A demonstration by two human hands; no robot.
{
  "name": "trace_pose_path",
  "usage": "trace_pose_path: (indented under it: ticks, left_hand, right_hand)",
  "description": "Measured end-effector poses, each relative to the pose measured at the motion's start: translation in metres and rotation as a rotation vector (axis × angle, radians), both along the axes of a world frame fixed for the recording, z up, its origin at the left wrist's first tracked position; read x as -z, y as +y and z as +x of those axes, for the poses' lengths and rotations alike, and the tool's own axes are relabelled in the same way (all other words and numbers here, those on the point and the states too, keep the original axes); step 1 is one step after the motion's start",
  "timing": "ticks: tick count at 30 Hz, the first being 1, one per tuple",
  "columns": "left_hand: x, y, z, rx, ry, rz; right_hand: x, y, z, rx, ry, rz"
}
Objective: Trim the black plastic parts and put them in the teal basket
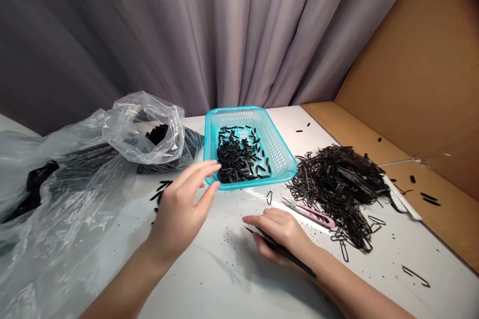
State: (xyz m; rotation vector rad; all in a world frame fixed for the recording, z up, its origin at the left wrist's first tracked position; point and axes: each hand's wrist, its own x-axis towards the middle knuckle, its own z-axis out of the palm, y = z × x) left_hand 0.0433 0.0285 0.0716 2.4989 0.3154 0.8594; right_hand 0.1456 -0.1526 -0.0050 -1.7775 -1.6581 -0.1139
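My left hand [184,203] is at the front left corner of a turquoise plastic basket [286,169]. Its fingers are stretched out, the thumb stands apart, and nothing shows between them. Inside the basket lies a heap of short black pieces [237,157]. Over the white table, my right hand [279,233] is closed around slim black tweezers [286,251], their pointed tip toward the left. Just beyond it lie pink-handled thread snips [316,215] and one small black loop [269,198].
A tangled pile of black loops [340,184] sits on the right. Clear plastic bags [145,124] with black contents take up the left. Loose black pieces [160,189] lie behind my left hand. Cardboard [415,84] borders the right, a grey curtain [232,35] the back.
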Motion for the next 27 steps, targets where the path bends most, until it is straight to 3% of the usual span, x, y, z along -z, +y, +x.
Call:
trace_pose_path:
  ticks: [3,5,9,13,17,24,27]
  left_hand:
    - [0.006,0.024,-0.014,-0.154,0.159,0.042]
    - [0.016,0.044,-0.020,-0.144,0.405,0.077]
    - [0.034,0.069,-0.026,-0.090,0.523,0.083]
    - [0.037,0.065,-0.028,0.039,0.591,0.049]
    - [0.036,0.059,-0.030,0.075,0.641,0.023]
    - [0.029,0.051,-0.035,-0.005,0.576,0.001]
    - [0.022,0.038,-0.036,-0.072,0.436,-0.153]
  right_hand:
    - [0.000,0.001,-0.001,-0.020,-0.001,0.003]
    - [0.001,0.002,-0.002,-0.023,-0.003,0.009]
    - [0.000,0.002,-0.003,-0.036,0.006,0.011]
    - [-0.003,0.002,-0.004,-0.042,0.012,0.001]
    - [-0.005,0.001,-0.004,-0.043,0.008,-0.020]
    - [-0.008,0.001,-0.005,-0.048,0.023,-0.015]
    - [-0.010,0.000,-0.005,-0.037,0.102,-0.010]
